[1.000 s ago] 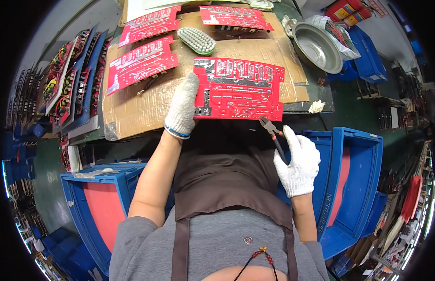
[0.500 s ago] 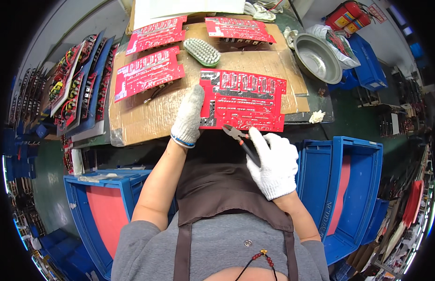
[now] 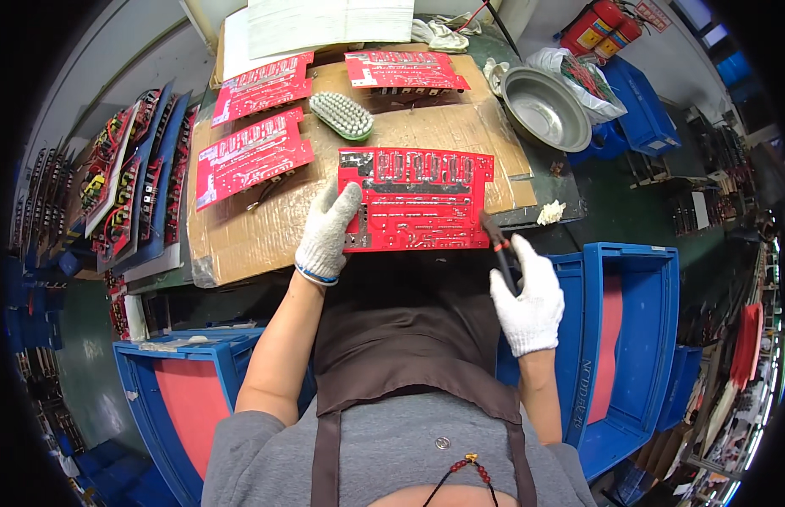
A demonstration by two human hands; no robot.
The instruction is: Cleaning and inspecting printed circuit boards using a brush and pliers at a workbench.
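My left hand (image 3: 326, 230), in a whitish knit glove, grips the left edge of a red circuit board (image 3: 426, 203), its thumb on the upper face. The board is held up over the near edge of the cardboard, solder side showing. In my gloved right hand (image 3: 532, 300) is a pair of dark-handled cutting pliers (image 3: 500, 245). Their jaws are at the lower right edge of the board; whether they touch it I cannot tell. A green scrubbing brush (image 3: 341, 116) lies bristles up beyond the board.
Three more red boards (image 3: 255, 158) rest on the cardboard (image 3: 232, 245). At the right are a metal bowl (image 3: 544, 110) and a small pale clump (image 3: 550, 212). Blue crates (image 3: 633, 338) stand on both sides of me. Upright boards (image 3: 139, 169) are racked at the left.
The pliers and my right hand have moved right, from the board's lower edge to its lower right side. My left thumb has shifted onto the board's face.
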